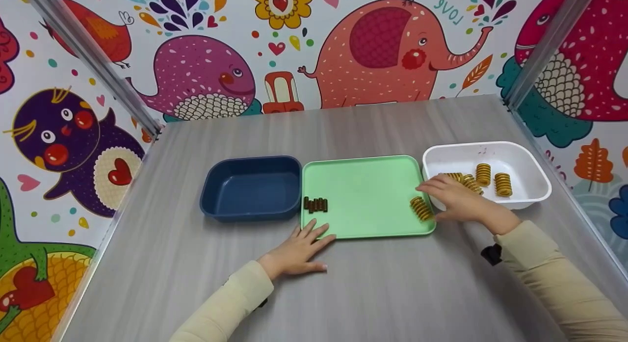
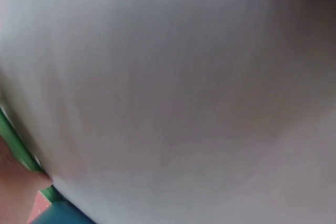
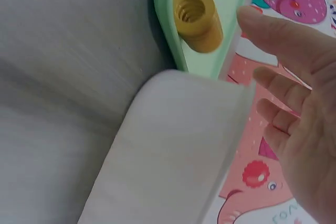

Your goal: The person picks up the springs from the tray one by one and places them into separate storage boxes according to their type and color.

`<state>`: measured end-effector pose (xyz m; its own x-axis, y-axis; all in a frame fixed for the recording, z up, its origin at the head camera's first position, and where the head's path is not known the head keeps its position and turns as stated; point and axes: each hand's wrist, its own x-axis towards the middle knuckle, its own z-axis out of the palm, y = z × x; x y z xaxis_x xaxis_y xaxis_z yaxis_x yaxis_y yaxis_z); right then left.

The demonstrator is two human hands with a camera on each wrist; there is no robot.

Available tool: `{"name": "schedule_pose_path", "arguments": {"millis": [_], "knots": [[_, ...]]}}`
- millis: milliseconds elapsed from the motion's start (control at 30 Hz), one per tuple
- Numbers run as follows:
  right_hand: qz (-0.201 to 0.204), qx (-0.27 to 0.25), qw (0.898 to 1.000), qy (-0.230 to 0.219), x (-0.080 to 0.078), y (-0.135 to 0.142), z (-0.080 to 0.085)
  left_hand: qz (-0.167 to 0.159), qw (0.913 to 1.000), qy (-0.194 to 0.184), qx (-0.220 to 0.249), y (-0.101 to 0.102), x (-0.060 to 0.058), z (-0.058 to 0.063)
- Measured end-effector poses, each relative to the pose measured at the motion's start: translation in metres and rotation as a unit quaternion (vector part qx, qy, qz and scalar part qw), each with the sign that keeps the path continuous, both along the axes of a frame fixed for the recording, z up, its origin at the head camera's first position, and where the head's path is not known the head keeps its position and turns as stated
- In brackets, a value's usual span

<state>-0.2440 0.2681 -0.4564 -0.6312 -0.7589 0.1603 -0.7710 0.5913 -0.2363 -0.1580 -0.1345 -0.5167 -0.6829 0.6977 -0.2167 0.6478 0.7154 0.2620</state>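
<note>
A light green tray (image 1: 365, 195) lies between two bins. My left hand (image 1: 297, 249) rests with spread fingers at its front left edge, fingertips on the rim. Near those fingertips sits a small row of dark brown short rods (image 1: 315, 204). My right hand (image 1: 456, 199) hovers over the seam between the tray and the white bin (image 1: 535, 197), holding nothing. Just left of it, a golden ribbed hollow cylinder (image 3: 202, 22) lies at the tray's right edge, apart from the fingers in the right wrist view. Several similar golden cylinders (image 1: 483, 175) are inside the white bin, some partly behind my hand.
A dark blue bin (image 1: 252, 190) stands against the tray's left side. The grey wood-grain table (image 1: 368, 288) is bordered by walls with cartoon animals (image 1: 382, 52) and metal posts at the corners (image 1: 549, 47).
</note>
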Motion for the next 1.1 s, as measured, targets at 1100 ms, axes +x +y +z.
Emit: {"name": "schedule_pose_path", "arguments": {"millis": [1100], "knots": [[0.135,0.074,0.986,0.069,-0.017,-0.036,-0.02,0.003,1.0,-0.002,-0.002,0.0,0.0,-0.002]]}}
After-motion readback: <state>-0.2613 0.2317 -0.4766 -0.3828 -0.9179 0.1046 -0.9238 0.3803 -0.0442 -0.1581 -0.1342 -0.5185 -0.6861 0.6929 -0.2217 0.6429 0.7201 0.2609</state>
